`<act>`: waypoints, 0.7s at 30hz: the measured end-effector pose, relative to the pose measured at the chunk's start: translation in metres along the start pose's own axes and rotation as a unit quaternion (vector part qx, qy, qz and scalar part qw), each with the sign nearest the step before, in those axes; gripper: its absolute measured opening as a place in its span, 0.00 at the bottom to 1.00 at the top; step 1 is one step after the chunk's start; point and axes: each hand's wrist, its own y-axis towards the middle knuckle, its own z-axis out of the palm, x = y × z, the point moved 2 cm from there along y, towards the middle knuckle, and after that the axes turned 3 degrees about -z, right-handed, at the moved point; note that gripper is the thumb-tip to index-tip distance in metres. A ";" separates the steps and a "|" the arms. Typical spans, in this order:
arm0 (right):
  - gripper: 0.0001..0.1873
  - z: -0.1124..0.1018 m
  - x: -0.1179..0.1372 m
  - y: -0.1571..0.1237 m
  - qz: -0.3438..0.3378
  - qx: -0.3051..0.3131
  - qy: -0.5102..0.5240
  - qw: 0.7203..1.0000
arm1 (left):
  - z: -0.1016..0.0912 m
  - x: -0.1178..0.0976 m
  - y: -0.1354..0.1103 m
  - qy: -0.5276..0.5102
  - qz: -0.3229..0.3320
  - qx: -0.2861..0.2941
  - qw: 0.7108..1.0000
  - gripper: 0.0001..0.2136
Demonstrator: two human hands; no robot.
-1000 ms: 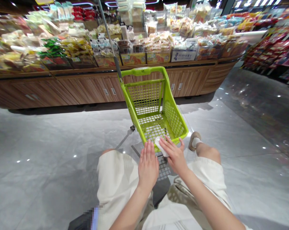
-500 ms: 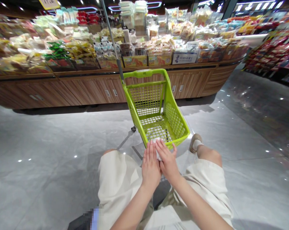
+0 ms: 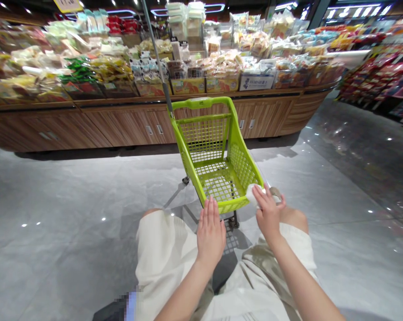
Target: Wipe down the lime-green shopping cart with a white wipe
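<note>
A lime-green plastic shopping cart basket point(image 3: 231, 205) stands in front of my knees, with nothing in it. My left hand point(image 3: 211, 234) lies flat, fingers straight and together, with its tips at the near left corner of the rim. At the near right corner, my right hand point(image 3: 268, 216) presses a white cloth or tissue point(image 3: 252, 192) against the rim. Its fingers cover part of the cloth, so I cannot tell its exact kind.
Behind the cart runs a wooden display counter point(image 3: 121, 125) stacked with packaged snacks point(image 3: 221, 64). A grey pole point(image 3: 156, 49) rises from the cart's far left corner. More goods point(image 3: 371, 73) hang at the right. The floor point(image 3: 71, 191) is shiny grey tile.
My right hand has slid right along the near rim with the white cloth, away from my left hand, to the right corner. My left hand has stayed nearly in place.
</note>
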 end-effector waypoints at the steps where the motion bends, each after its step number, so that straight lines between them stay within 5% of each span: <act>1: 0.42 0.004 0.019 -0.001 -0.015 0.011 0.013 1.000 | 0.001 -0.002 0.000 -0.001 -0.004 0.000 1.000 0.33; 4: 0.40 0.016 0.079 -0.006 -0.080 0.057 0.066 0.993 | 0.004 -0.003 0.000 0.006 -0.004 0.001 1.000 0.35; 7: 0.38 0.019 0.107 -0.006 -0.111 0.087 0.095 0.985 | 0.004 0.002 0.001 0.019 0.002 0.002 1.000 0.36; 11: 0.41 0.011 0.065 -0.001 -0.140 0.093 0.074 0.983 | 0.000 0.010 0.001 0.030 0.006 0.005 1.000 0.33; 16: 0.38 -0.004 -0.018 0.007 -0.020 -0.018 -0.029 0.999 | -0.003 0.009 0.000 0.023 0.017 0.006 1.000 0.32; 18: 0.37 -0.003 -0.018 0.007 0.015 -0.035 -0.043 0.998 | -0.002 0.005 0.001 0.016 0.014 0.005 1.000 0.33; 21: 0.38 0.006 0.027 0.003 0.006 -0.014 -0.002 1.000 | 0.002 0.000 0.001 0.008 0.002 0.004 1.000 0.35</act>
